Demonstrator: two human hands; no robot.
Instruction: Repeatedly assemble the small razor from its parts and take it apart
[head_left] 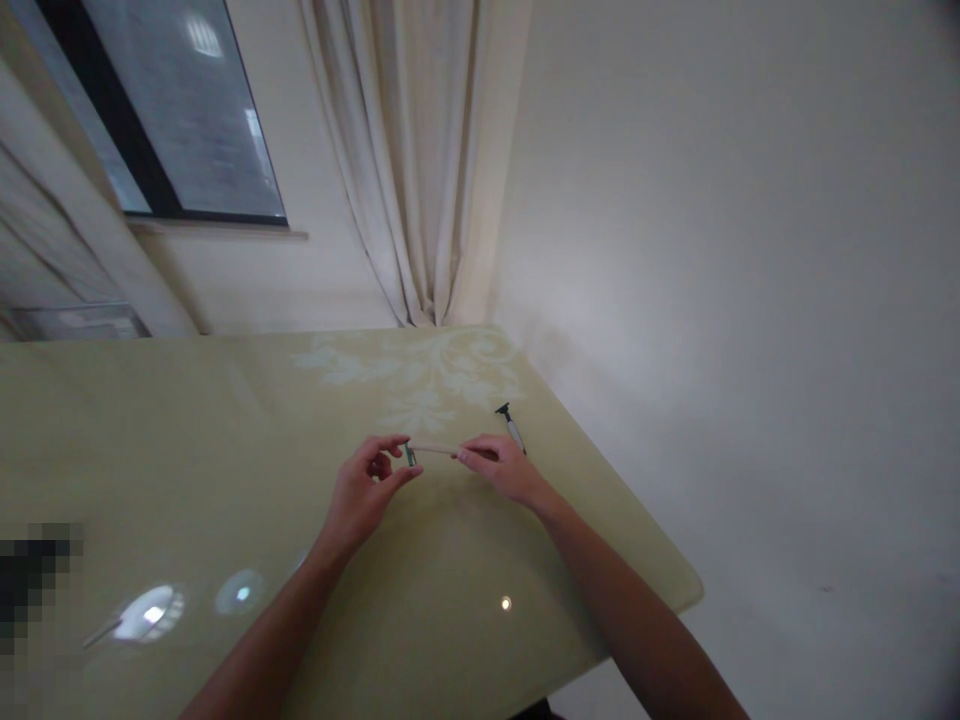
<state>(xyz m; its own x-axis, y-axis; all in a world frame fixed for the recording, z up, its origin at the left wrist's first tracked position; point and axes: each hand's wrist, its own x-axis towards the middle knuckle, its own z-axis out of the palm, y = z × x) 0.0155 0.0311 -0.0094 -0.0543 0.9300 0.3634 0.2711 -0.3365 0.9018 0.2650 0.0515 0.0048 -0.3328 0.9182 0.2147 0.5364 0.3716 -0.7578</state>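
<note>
Between my hands is a slim, pale, T-shaped tool that looks like a razor, held roughly level above the table. Its short green-and-dark head sits between the thumb and forefinger of my left hand, which pinch it at its two ends. On the other side, my right hand is closed around the far end of the pale handle. My fingers hide that end. Just beyond my right hand lies a second razor with a black head and grey handle, its lower part covered by the hand.
The glossy yellow-green table has a pale leaf pattern and light reflections. Its right edge runs beside the white wall. Behind it hang beige curtains near a dark-framed window. A blurred-out dark patch is at left.
</note>
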